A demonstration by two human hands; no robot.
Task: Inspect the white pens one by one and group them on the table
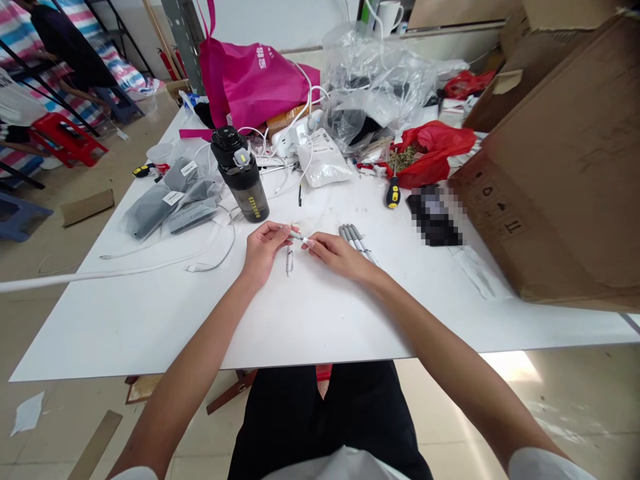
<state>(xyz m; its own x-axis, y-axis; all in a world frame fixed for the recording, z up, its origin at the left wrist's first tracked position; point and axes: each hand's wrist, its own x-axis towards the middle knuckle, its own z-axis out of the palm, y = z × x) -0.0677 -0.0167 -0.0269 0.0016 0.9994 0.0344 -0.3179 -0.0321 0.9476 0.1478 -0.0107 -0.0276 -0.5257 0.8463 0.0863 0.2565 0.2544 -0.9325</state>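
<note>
a slim white plastic piece [299, 235] sits pinched between the fingers [286, 229] of my left hand [266, 250] and of my right hand [336, 257], both nearly closed on it, just above the bench [150, 333]. it looks light and stiff, probably slippery, so i'd hold it near its ends. its long axis runs sideways, sloping slightly down toward my right hand.

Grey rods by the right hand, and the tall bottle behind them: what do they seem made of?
The grey rods look like metal or metallic-finished plastic, judging by their dull silvery sheen, though they are too small to be sure. The bottle looks like smoky, translucent plastic: its lower body is glossy and see-through-dark, not opaque.
</note>
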